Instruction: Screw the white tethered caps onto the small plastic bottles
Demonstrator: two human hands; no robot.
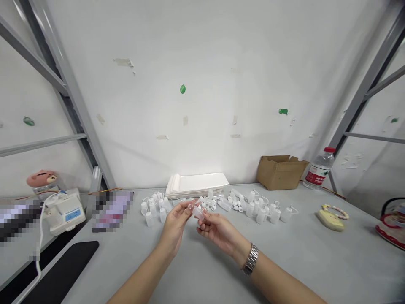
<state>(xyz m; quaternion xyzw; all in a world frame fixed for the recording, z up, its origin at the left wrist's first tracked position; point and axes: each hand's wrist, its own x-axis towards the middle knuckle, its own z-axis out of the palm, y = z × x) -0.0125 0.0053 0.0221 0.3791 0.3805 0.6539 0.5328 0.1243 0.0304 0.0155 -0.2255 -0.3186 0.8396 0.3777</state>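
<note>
A small translucent white plastic bottle (198, 212) is held between my two hands, tilted, above the grey table. The fingers of my right hand (221, 232) are closed on its body. My left hand (177, 220) pinches at its upper end, where a thin strap or cap piece shows too small to make out. Beyond my left hand stands a group of similar small bottles (149, 218), some with looped cap straps. Another group of upright strapped bottles (261, 215) stands to the right. Between the groups, loose bottles (225, 205) and white caps lie in a pile.
A stack of white trays or sheets (199, 183) lies against the wall. To its right stand a cardboard box (280, 173) and a red-capped water bottle (319, 169). A yellow pouch (330, 220) lies at right, a white device (68, 213) and black mat (63, 272) at left.
</note>
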